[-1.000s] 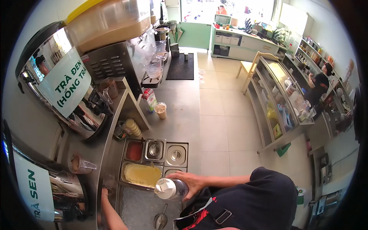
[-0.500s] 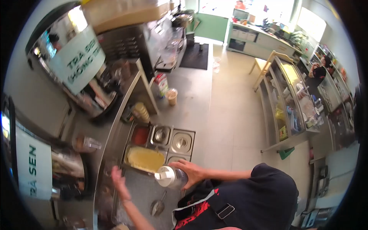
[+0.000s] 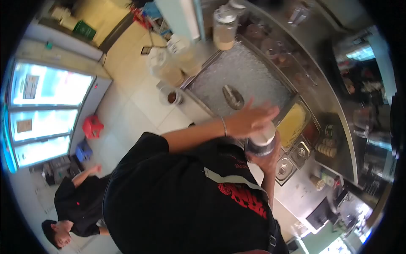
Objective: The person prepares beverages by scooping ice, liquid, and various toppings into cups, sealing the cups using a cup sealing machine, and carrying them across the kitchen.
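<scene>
My right hand (image 3: 270, 161) is wrapped around a clear shaker bottle (image 3: 259, 149) with a white lid, held in front of my chest. My left hand (image 3: 252, 120), with a band at its wrist, is over the lid with its fingers stretched out and blurred. Whether its palm touches the lid, I cannot tell. Just beyond, a metal scoop (image 3: 233, 97) lies on the ice in a steel bin (image 3: 292, 86). Beside the bottle is a steel pan of yellow food (image 3: 292, 123), with a round-lidded steel pan (image 3: 284, 168) near my right hand.
Large plastic jugs (image 3: 167, 70) and a cup with dark contents (image 3: 172, 98) stand left of the ice bin. A pitcher (image 3: 225, 30) is at its far end. At lower left is another person (image 3: 80, 203), near a red stool (image 3: 92, 127) and a lit glass-door fridge (image 3: 46, 112).
The view has swung round toward the ice bin and the fridge. My left hand has moved from beside the counter to over the bottle's lid; my right hand still holds the bottle.
</scene>
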`<state>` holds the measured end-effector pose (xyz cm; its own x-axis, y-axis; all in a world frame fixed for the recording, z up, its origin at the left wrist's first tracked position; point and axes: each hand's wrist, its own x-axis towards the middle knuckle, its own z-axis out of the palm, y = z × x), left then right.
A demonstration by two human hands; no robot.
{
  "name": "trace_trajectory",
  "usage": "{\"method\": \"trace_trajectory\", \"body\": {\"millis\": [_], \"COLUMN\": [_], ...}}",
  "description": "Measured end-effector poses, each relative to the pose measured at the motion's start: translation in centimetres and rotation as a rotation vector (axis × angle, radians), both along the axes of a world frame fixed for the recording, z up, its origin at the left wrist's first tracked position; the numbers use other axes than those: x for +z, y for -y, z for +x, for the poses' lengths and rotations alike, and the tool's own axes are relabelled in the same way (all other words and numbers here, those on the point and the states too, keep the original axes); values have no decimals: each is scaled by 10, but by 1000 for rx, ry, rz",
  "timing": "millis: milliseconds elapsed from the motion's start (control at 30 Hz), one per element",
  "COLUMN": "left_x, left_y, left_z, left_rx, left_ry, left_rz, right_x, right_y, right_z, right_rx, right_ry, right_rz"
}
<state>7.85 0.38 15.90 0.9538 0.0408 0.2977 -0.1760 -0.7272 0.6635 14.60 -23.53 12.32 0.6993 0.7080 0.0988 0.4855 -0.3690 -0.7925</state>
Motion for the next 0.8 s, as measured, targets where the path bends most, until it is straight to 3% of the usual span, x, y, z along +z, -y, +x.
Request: {"method": "trace_trajectory", "body": {"millis": [33,67,133,167,200,233,300,367,400,433,500,700,800], "left_x": [5,-6,8,-18,-39,-64,-120,-138,-159,-162,-164,-190,-192], "left_y": [-4,-20,-56,-54,-60,-64,-70,-85,-90,-95,-112,-143,-149], "left_z": [-12,-29,-87,-105,-131,-165,-231,-267,-281,-280,-267,-234,-224], "left_rx": [-4,160,287,483,597,763,1060,1214,1206,1213,1105,961,990], "left_ry": [-31,93,290,303,494,544,470,287,181,167,-31,69,38], "left_rz": [26,-50,-339,-311,-367,-114,-162,-138,-268,-281,-242,-663,-688], "right_x": [6,8,-9,-21,-16,-18,-38,-49,-43,-47,-62,-105,-118], "right_y": [-11,-30,-73,-96,-127,-147,-203,-263,-291,-317,-364,-448,-466], "right_z": [2,1,15,27,35,42,62,70,72,76,76,76,76], "right_rx": [53,102,171,200,211,235,289,339,363,319,372,433,449], "right_ry": [17,43,-18,-55,-88,-55,-48,-113,-151,-46,-109,-239,-258], "right_rz": [3,43,41,39,39,59,173,262,246,171,279,367,344]}}
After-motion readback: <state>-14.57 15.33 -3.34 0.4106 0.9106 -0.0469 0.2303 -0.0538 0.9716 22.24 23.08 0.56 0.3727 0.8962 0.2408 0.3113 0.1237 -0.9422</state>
